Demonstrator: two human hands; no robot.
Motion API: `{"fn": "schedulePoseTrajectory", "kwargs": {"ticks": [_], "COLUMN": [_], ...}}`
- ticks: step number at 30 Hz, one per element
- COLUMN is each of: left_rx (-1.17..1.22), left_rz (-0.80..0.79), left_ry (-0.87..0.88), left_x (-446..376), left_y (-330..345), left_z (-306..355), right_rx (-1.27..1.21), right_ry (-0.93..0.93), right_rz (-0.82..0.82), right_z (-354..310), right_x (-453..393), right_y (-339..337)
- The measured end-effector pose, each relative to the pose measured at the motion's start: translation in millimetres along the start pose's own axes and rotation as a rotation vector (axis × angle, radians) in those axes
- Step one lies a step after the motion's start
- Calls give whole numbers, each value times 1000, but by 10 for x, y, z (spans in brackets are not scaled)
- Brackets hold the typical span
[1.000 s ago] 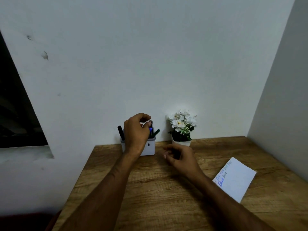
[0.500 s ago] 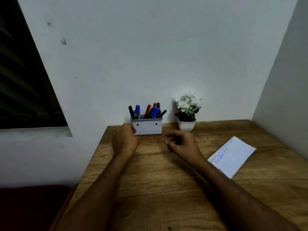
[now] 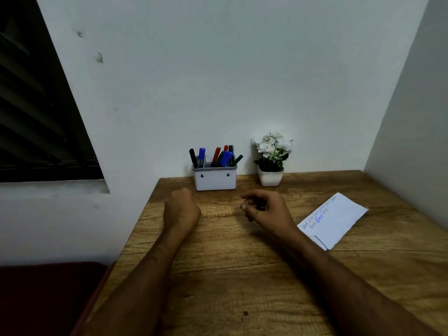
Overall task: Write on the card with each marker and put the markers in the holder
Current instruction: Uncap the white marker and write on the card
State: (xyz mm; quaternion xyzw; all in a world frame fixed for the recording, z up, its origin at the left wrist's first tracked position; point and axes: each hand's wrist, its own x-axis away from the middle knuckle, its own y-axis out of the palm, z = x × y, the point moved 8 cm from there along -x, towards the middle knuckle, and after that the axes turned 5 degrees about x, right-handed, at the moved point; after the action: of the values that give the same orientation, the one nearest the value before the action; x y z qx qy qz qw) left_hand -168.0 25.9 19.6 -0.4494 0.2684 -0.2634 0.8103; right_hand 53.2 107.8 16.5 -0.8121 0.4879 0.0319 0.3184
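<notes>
Forearms fill the near part of my view, both stretched out over the brown wood-grain bench (image 3: 242,275). My left hand (image 3: 181,210) rests on the boards just short of the holder, fingers curled under and holding nothing that I can see. My right hand (image 3: 265,210) hovers or rests a little to the right of it, fingers loosely bent with thumb and forefinger near each other; I see no marker between them. Off to the right of that hand lies the white paper card (image 3: 333,220), flat and turned at an angle, with lines of blue and dark writing along its far-left edge. Farther back, against the wall, stands the small white rectangular plastic holder (image 3: 215,179), and the black, blue, red and green markers (image 3: 218,156) all sit upright or leaning inside it. Just beside it to the right is a white pot of white flowers (image 3: 271,161).
</notes>
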Motion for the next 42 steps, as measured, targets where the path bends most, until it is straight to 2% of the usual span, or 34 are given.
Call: {"fn": "schedulePoseTrajectory", "kwargs": {"ticks": [6, 9, 13, 16, 22, 26, 29, 32, 37, 42], "left_rx": [238, 574, 1113, 1321, 1480, 1535, 1532, 1606, 1714, 1679], "left_rz": [-102, -237, -374, -427, -498, -704, -743, -719, -640, -617], "left_ry": [-7, -61, -327, -424, -486, -559, -598, -660, -783, -784], "left_x": [-132, -133, -1, 75, 282, 432, 479, 487, 483, 439], "left_y": [44, 115, 219, 328, 496, 665, 727, 736, 876, 1022], "left_z": [195, 336, 464, 564, 853, 1059, 1120, 1170, 1228, 1333], "right_rx": [13, 32, 89, 181, 297, 248, 212, 163, 217, 177], "right_ry": [-11, 2, -32, -156, -430, -405, -338, -321, -336, -306], "right_rz": [-2, -9, -36, -51, 184, 314, 287, 229, 214, 231], "right_z": [-15, 23, 30, -110, -349, -266, -141, -77, -63, 22], "right_x": [-14, -21, 23, 79, 129, 123, 99, 114, 98, 153], "right_y": [-48, -64, -66, -69, -225, -340, -356, -345, -363, -470]}}
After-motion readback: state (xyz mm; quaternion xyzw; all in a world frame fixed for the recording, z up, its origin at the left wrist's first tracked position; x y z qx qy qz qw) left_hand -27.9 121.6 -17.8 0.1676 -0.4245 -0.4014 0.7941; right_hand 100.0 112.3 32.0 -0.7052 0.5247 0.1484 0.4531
